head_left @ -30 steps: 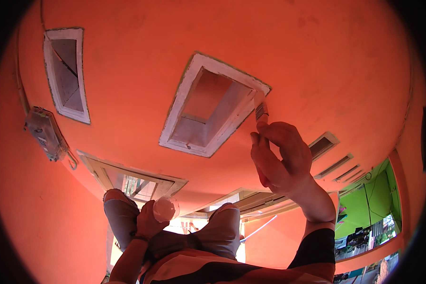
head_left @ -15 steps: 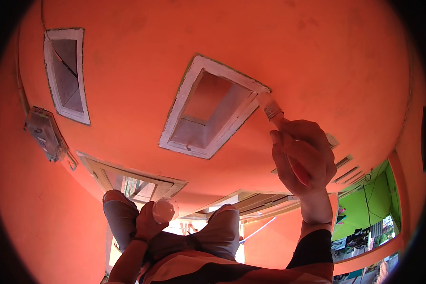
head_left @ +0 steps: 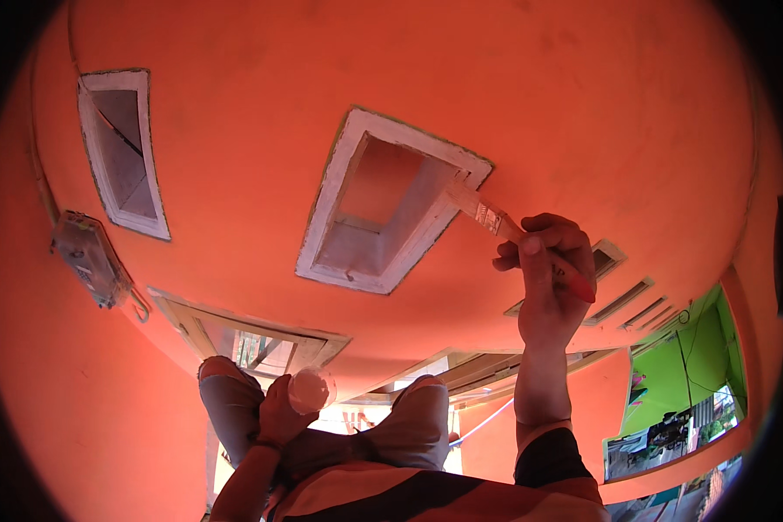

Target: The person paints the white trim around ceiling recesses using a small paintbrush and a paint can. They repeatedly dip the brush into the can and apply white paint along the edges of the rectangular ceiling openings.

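Note:
My right hand is closed around the red handle of a paintbrush. The bristles touch the right side of a white-painted vent frame, near its upper right corner. This frame surrounds a slanted rectangular opening in the orange wall. Low down, beside my knee, my left hand is wrapped round a small translucent cup. What the cup contains is hard to make out.
A second white vent frame is at the upper left, with a grey electric meter box below it. Wooden window frames run beneath the middle. Narrow vent slots lie at right, beside a green wall.
My right hand has turned, and the brush has shifted left, its bristles moving from the frame's outer corner onto its right side. My left hand still holds the cup.

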The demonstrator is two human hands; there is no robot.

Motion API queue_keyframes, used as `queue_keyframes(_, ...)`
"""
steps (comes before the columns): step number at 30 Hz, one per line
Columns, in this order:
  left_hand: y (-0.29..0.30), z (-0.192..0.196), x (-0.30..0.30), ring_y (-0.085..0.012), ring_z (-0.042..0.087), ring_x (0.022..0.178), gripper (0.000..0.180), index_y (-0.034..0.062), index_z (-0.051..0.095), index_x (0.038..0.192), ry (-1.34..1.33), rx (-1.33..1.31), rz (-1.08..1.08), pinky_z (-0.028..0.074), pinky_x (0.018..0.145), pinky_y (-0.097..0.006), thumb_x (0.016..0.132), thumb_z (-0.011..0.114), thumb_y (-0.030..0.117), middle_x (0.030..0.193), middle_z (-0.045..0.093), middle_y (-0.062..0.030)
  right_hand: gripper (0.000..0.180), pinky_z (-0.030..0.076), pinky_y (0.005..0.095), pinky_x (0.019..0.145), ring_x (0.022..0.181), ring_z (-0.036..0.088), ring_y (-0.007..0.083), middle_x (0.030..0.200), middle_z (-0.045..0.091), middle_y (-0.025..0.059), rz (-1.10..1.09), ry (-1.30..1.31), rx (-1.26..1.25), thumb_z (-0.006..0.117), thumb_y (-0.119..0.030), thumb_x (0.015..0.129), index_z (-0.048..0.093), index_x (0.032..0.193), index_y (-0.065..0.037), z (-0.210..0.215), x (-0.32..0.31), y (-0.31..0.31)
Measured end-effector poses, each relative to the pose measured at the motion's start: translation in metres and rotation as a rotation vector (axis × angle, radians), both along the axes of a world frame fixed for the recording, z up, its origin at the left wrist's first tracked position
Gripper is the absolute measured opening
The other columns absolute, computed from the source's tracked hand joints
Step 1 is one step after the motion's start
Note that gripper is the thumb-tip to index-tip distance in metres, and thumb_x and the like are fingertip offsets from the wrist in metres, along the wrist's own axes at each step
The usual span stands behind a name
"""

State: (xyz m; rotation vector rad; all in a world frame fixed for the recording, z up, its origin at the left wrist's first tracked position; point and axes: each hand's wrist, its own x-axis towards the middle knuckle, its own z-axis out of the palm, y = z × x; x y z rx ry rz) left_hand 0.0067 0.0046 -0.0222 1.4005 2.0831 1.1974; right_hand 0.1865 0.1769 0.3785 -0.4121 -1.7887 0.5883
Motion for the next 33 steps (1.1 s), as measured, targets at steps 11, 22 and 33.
queue_keyframes(11, 0.004, -0.002, 0.001, -0.0387, 0.063, 0.109, 0.091, 0.0062, 0.051, 0.131, 0.041, 0.065, 0.000, 0.057, 0.089, -0.047, 0.054, 0.093, 0.031, 0.120, 0.062, -0.0167, 0.021, 0.064, 0.0286, 0.072, 0.087, 0.070, 0.0133, 0.096, 0.066, 0.0064, -0.119, -0.244, -0.020, 0.074, 0.004, 0.089, 0.060, 0.105, 0.002, 0.026, -0.007, -0.002)
queue_keyframes(22, 0.004, -0.003, 0.001, -0.0383, 0.063, 0.110, 0.090, 0.0062, 0.051, 0.131, 0.019, 0.040, 0.009, 0.057, 0.089, -0.047, 0.055, 0.093, 0.032, 0.121, 0.062, -0.0163, 0.031, 0.055, 0.0291, 0.055, 0.075, 0.068, 0.0200, 0.089, 0.064, 0.0095, -0.245, -0.396, 0.868, 0.081, 0.005, 0.080, 0.062, 0.103, -0.005, 0.031, -0.017, 0.005)
queue_keyframes(33, 0.003, -0.001, 0.001, -0.0386, 0.062, 0.110, 0.089, 0.0074, 0.051, 0.129, 0.020, 0.019, 0.002, 0.057, 0.089, -0.048, 0.056, 0.093, 0.033, 0.121, 0.062, -0.0158, 0.028, 0.053, 0.0277, 0.048, 0.064, 0.065, 0.0172, 0.100, 0.061, 0.0120, -0.252, -0.401, 1.061, 0.078, 0.003, 0.080, 0.063, 0.104, 0.000, 0.014, -0.016, 0.014)
